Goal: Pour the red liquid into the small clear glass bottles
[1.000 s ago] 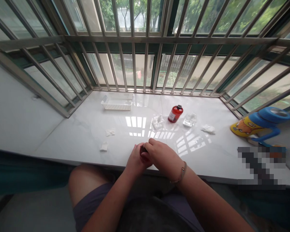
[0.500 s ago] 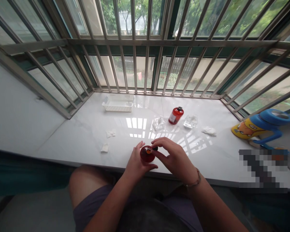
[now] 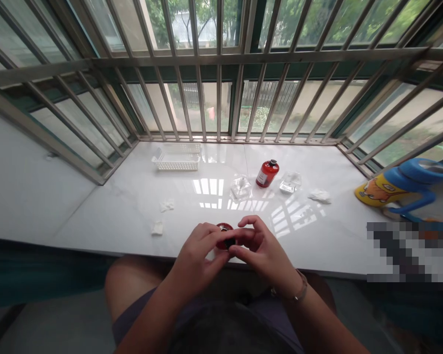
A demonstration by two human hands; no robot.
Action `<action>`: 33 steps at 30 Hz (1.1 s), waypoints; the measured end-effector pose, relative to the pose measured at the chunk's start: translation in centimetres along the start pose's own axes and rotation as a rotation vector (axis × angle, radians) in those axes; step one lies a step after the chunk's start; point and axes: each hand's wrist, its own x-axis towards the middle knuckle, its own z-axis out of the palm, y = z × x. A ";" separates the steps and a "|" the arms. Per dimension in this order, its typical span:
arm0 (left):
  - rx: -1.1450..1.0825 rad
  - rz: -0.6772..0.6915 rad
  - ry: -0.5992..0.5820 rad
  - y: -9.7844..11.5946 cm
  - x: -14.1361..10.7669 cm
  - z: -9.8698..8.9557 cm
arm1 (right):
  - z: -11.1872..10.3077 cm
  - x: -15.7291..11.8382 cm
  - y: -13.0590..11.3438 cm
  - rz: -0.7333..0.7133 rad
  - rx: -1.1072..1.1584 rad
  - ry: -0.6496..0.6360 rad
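Note:
A small black cap (image 3: 229,242) is pinched between the fingertips of my left hand (image 3: 200,253) and my right hand (image 3: 264,253). Just behind it, near the counter's front edge, stands an open-necked red bottle (image 3: 223,227), mostly hidden by my fingers. Farther back is a second red bottle (image 3: 268,173) with a black top and a pale label. Clear plastic packaging (image 3: 241,188) lies left of that bottle, and another clear plastic piece (image 3: 290,182) lies to its right.
A white perforated basket (image 3: 177,164) sits at the back left of the white counter (image 3: 125,211). Crumpled white scraps (image 3: 157,228) lie at left, white tissue (image 3: 320,196) at right. A blue and yellow flask (image 3: 384,189) is far right, and window bars rise behind.
My left hand has let go of the bottle's side and moved up to the black cap. My right hand has brought the cap slightly toward me, away from the neck. The view has shifted slightly.

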 end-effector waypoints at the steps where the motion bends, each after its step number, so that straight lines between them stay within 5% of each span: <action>1: -0.002 -0.011 -0.011 -0.1 0.2 -0.2 | -0.1 0.1 0.0 0.008 0.000 -0.005; 11: 0.064 -0.029 -0.099 -0.7 1.5 0.2 | -0.7 0.3 1.0 0.011 -0.003 -0.008; 16: 0.115 -0.074 -0.010 -1.8 1.7 0.2 | -1.1 0.4 1.7 -0.081 0.026 0.156; 21: 0.312 -0.292 0.133 -7.9 3.5 -0.9 | -2.1 -0.2 2.1 -0.082 0.027 0.299; 27: 0.514 -0.504 0.075 -17.7 7.3 -2.2 | -3.7 -1.1 3.4 -0.098 -0.016 0.405; 33: 0.650 -0.613 0.050 -21.7 8.6 -3.1 | -5.4 -1.9 5.2 -0.131 -0.123 0.432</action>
